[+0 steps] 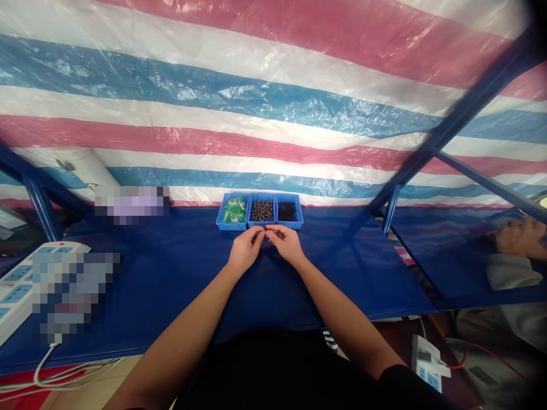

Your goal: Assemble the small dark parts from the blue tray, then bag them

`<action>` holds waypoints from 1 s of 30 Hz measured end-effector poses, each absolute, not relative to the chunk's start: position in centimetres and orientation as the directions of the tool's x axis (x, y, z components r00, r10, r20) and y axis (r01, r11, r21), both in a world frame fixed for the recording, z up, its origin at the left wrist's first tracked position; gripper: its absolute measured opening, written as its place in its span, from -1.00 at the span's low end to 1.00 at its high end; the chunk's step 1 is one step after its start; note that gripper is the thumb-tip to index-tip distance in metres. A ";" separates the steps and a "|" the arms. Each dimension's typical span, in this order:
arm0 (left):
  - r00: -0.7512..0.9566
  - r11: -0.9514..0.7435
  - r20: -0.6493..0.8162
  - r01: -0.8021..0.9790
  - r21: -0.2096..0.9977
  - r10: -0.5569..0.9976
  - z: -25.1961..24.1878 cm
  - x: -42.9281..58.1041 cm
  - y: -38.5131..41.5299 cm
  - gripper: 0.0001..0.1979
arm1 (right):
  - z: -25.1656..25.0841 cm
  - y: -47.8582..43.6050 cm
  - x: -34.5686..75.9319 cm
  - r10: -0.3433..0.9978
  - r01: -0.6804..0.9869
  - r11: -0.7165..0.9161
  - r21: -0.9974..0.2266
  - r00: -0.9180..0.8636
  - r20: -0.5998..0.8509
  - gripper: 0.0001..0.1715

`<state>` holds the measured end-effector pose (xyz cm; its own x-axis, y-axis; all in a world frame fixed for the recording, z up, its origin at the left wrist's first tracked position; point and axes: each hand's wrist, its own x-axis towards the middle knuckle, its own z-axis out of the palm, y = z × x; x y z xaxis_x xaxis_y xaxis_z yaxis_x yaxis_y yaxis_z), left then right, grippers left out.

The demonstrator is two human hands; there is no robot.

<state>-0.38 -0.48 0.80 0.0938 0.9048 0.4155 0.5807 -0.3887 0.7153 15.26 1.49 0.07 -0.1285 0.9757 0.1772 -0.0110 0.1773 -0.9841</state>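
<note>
Two pixelated patches hide whatever lies at the left of the blue tabletop (171, 285): the lower patch (72, 293) partly covers a white power strip (17, 290), and the upper patch (130, 205) sits at the back edge. Further right, three blue bins stand side by side against the back edge. The left bin (233, 209) holds green pieces in clear packets, the middle bin (262, 210) is heaped with small brown-and-black bits, and the right bin (287, 212) holds dark bits too shadowed to make out.

Both bare forearms reach up from the bottom of the view, angling inward to meet just in front of the middle bin. The left hand (247, 249) and right hand (285, 244) are palm-down, each grip closed into a tight pinch, with the fingertips (265, 232) of both meeting at the bin's front wall. Whether they pinch something small, I cannot tell.

Further right, a blurred person (515, 253) shows beyond the blue frame, cut off by the edge of the view.
</note>
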 end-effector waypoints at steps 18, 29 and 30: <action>0.055 -0.334 0.365 0.544 0.769 0.929 0.6 -0.3 -0.5 -0.76 | -0.4 1.6 15.3 0.971 -0.010 0.195 -0.981 -0.141 0.194 -0.61; 0.083 -0.326 0.336 0.541 0.775 0.938 1.0 -0.3 -0.7 -0.75 | -0.4 1.4 15.2 0.964 0.005 0.232 -0.973 -0.134 0.229 -0.62; 0.079 -0.322 0.334 0.537 0.780 0.939 1.0 -0.3 -0.7 -0.75 | -0.4 1.4 15.2 0.964 0.015 0.238 -0.971 -0.127 0.234 -0.62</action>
